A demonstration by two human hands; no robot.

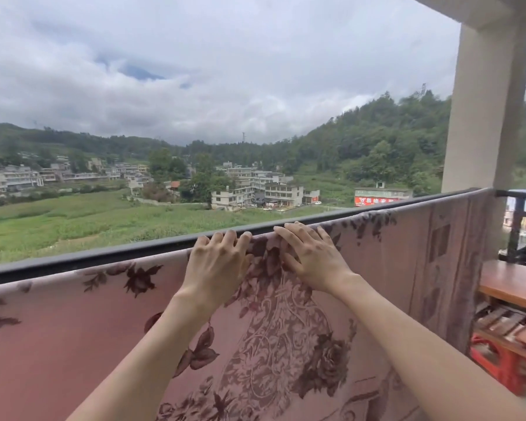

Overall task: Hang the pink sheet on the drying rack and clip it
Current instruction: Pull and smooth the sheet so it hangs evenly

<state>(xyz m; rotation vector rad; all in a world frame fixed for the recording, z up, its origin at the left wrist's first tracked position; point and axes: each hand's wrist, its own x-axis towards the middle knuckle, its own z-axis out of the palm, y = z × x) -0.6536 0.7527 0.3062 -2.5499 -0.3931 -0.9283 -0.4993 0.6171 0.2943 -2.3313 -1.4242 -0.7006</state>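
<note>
Balcony rail (104, 257) before green hills — pink sheet (73, 344) draped over it; left hand (217, 265) curls over its top edge, right hand (313, 259) presses flat beside, fingers spread.

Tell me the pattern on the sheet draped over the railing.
Dusty pink sheet with dark maroon flowers and ornate scrollwork in the middle; the head view shows it.

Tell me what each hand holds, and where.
Left hand grips the pink sheet at its top fold on the rail; right hand presses flat beside it.
</note>
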